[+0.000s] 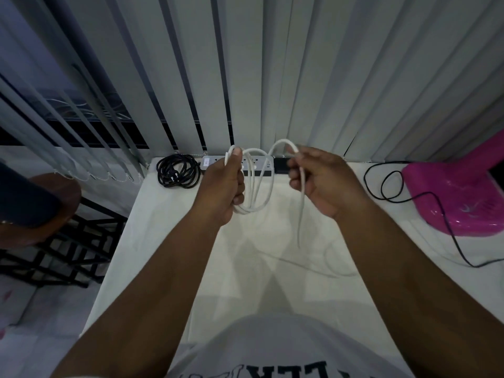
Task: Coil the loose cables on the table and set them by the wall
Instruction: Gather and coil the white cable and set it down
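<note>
A white cable (262,184) is held up above the white table (163,230), between both hands. My left hand (223,186) grips several hanging loops of it. My right hand (319,181) pinches a raised arc of the same cable, and a loose tail hangs down from that hand toward the table. A coiled black cable (177,171) lies at the table's far left corner, against the blinds. A loose black cable (425,197) snakes over the right side of the table.
A grey and black power strip (281,164) lies along the far edge by the vertical blinds (272,77). A pink plastic object (461,197) sits at the right. A brown stool (41,208) and black frame stand left of the table.
</note>
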`<state>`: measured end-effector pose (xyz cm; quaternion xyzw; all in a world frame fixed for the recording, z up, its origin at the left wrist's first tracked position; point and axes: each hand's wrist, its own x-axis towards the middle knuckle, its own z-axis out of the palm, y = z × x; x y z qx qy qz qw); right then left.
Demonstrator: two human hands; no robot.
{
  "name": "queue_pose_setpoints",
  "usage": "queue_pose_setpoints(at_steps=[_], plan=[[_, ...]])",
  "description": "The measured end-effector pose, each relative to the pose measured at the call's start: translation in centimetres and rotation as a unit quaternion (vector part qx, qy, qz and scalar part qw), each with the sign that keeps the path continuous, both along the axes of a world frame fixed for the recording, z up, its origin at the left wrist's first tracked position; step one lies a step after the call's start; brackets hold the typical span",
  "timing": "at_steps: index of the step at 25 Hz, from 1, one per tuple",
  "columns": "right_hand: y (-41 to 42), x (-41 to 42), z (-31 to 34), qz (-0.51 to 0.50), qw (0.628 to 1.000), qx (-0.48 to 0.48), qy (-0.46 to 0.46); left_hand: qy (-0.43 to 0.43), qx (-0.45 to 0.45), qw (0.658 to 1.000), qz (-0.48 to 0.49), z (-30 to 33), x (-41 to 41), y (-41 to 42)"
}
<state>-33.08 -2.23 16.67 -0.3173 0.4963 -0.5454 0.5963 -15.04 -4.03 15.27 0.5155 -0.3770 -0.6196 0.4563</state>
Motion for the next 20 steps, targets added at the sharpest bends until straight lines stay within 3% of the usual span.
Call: queue_pose_setpoints(at_steps=[3,5,10,13,16,20], plan=[[1.1,3.0,-0.3,0.015,0.978,-0.072,0.195,0.017,-0.008,1.000,0.011,0.2,-1.1,0.5],[1.6,4.2,-0.7,0.007,0.962,-0.095,0.255,0.014,-0.011,1.000,0.016,0.3,-1.6,0.7],[2.3,5.2,-1.5,0.010,0.950,-0.115,0.291,0.010,0.016,1.000,0.013,0.1,-1.7,0.9],[2.9,3.9,-2.9,0.138,0.932,-0.070,0.328,0.020,0.026,0.999,0.033,0.5,-0.6,0.0],[3.8,0.5,-6.6,0.284,0.914,-0.017,0.289,0.098,0.036,0.992,0.069,1.4,1.3,-1.2],[4.8,-4.2,-11.7,0.310,0.886,0.084,0.335,0.172,0.019,0.983,0.067,2.4,3.4,-2.1]])
